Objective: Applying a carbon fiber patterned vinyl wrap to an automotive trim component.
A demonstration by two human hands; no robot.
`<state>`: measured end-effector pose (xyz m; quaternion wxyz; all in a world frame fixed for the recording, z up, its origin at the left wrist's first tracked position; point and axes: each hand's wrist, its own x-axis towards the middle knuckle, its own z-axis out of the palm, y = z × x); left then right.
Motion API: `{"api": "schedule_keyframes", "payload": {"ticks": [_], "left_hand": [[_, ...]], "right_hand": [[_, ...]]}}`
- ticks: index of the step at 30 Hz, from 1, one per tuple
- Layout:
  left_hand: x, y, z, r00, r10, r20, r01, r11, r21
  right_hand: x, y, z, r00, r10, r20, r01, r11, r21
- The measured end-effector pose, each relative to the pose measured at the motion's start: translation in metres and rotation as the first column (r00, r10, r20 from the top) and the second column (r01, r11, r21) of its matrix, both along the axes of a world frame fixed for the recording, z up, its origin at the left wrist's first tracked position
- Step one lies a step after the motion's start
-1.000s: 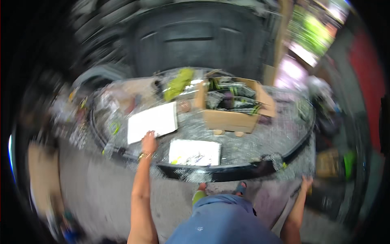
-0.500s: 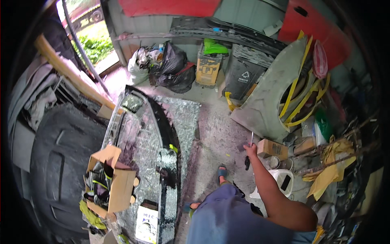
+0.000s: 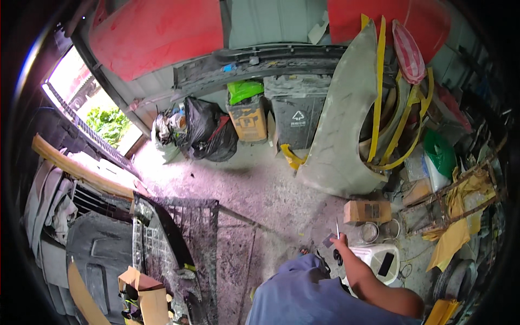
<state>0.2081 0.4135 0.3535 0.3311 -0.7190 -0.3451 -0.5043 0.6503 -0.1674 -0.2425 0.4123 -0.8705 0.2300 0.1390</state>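
My right hand (image 3: 339, 242) reaches forward, closed round a slim, pale stick-like tool (image 3: 337, 227) that points away from me; its exact kind is too small to tell. A small grey flat square (image 3: 328, 240) shows at the fingers, perhaps held with it. Just below the hand is a small black object (image 3: 338, 257); whether the hand holds it is unclear. Nearest to this hand are a white plastic stool (image 3: 370, 253) with a black phone-like slab (image 3: 385, 264) on it and a cardboard box (image 3: 367, 211). My left hand is out of view.
A large grey fender (image 3: 341, 124) with yellow tape strips leans ahead right. Black bins (image 3: 297, 116), a yellow bin (image 3: 248, 120) and garbage bags (image 3: 208, 130) line the wall. Small buckets (image 3: 370, 232) stand by the stool. A bumper frame (image 3: 162, 244) and open carton (image 3: 153, 303) lie left.
The view has tilted up and shifted, so the bumper frame and carton sit lower. My right hand still holds the stick-like tool, now closer to the stool in the picture.
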Motion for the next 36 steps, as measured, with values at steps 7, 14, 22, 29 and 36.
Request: {"api": "schedule_keyframes", "payload": {"ticks": [7, 14, 22, 29, 36], "left_hand": [[0.360, 0.027, 0.022, 0.829, -0.559, 0.002, 0.525, 0.778, -0.346], [0.735, 0.037, 0.008, 0.520, -0.847, -0.106, 0.786, 0.524, -0.329], [1.140, -0.018, 0.004, 0.315, -0.912, -0.261, 0.914, 0.366, -0.177], [1.308, -0.100, -0.032, 0.011, -0.908, -0.419, 0.961, 0.125, -0.246], [1.306, -0.185, -0.120, -0.230, -0.886, -0.402, 0.970, -0.174, -0.171]], "right_hand": [[0.033, -0.048, -0.029, 0.982, -0.133, 0.137, 0.120, 0.988, 0.094], [0.080, -0.068, -0.024, 0.918, -0.307, 0.253, 0.251, 0.940, 0.230], [0.140, -0.071, 0.010, 0.785, -0.521, 0.335, 0.510, 0.851, 0.128], [0.210, -0.011, 0.090, 0.767, -0.553, 0.326, 0.586, 0.811, -0.003], [0.245, 0.025, 0.100, 0.831, -0.522, 0.193, 0.545, 0.833, -0.094]]}}
